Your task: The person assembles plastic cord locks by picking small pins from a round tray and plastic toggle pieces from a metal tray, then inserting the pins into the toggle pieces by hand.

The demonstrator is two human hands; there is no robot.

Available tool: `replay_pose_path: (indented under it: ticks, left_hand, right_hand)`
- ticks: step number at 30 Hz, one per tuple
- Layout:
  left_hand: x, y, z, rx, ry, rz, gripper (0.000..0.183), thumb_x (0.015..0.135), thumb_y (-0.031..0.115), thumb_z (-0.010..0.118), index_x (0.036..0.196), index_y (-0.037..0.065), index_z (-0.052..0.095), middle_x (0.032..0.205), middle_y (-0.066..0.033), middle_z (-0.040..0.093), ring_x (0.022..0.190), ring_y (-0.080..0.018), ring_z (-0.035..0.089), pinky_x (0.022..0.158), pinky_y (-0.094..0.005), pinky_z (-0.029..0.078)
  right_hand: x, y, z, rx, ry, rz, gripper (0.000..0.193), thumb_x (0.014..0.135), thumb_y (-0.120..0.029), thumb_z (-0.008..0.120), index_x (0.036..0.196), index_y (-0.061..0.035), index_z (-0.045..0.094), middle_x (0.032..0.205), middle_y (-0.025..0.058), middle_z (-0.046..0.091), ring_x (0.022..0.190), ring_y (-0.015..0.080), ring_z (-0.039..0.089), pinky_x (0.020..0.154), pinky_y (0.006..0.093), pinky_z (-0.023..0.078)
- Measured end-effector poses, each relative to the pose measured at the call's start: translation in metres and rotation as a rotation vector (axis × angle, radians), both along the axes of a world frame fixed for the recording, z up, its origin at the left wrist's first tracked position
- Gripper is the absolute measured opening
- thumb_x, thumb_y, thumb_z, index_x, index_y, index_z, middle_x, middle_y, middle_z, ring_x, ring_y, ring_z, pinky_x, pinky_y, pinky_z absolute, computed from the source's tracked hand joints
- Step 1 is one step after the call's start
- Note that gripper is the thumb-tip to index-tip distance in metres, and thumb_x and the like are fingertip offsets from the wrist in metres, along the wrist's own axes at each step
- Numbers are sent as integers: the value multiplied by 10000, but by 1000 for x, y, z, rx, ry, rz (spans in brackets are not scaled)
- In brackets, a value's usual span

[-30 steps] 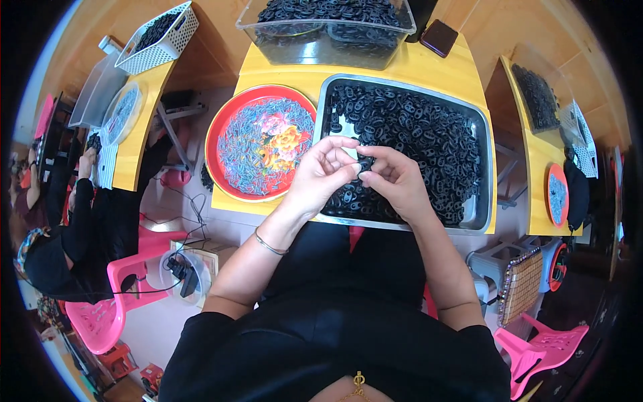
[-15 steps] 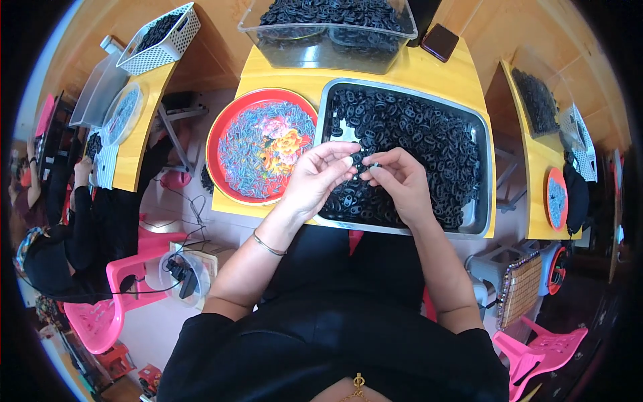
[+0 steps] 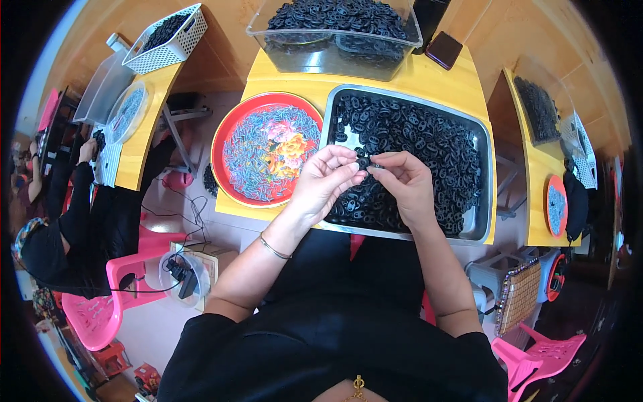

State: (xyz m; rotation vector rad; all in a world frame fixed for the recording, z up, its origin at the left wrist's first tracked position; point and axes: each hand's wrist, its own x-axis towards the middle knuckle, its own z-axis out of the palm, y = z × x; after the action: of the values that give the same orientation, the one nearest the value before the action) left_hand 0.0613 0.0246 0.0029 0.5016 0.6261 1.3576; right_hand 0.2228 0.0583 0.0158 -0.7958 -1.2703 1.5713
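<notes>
Over a metal tray [image 3: 487, 201] full of small black oval plastic pieces [image 3: 429, 147] with holes, my two hands meet fingertip to fingertip. My left hand [image 3: 325, 177] pinches a black oval piece [image 3: 362, 163] between thumb and fingers. Closed in a pinch close against that piece, my right hand [image 3: 406, 179] has a tiny greyish thing at its fingertips, too small to name. To the left stands a red round tray [image 3: 220, 154] with a floral print, strewn with many thin blue-grey pins [image 3: 251, 167].
A clear plastic bin [image 3: 321, 61] heaped with black pieces stands at the back of the yellow table [image 3: 308, 82], a dark flat case [image 3: 443, 50] to its right. Side tables hold more trays and baskets. A person in black [image 3: 60, 261] works at the left.
The view has shifted slightly. My hands remain together over the metal tray, with the black piece still pinched and the right fingertips still against it.
</notes>
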Motion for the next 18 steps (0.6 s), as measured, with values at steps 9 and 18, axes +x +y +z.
replay_pose_path:
  ticks: [9, 18]
  left_hand:
    - [-1, -2, -1, -47, -14, 11, 214, 823, -6, 556, 1037, -20, 544, 916, -84, 592, 782, -127, 606, 715, -216, 512]
    - [0, -1, 0, 1, -10, 14, 158, 819, -15, 558, 975, -1, 549, 878, -74, 596, 801, -133, 604, 717, -222, 512]
  right_hand:
    - [-2, -3, -8, 68, 81, -4, 141, 760, 82, 567, 869, -4, 542, 970, 117, 569, 876, 155, 582, 797, 261, 470]
    - [1, -2, -8, 5, -2, 67, 152, 785, 39, 571, 931, 3, 554, 991, 81, 558, 892, 134, 555, 825, 246, 436]
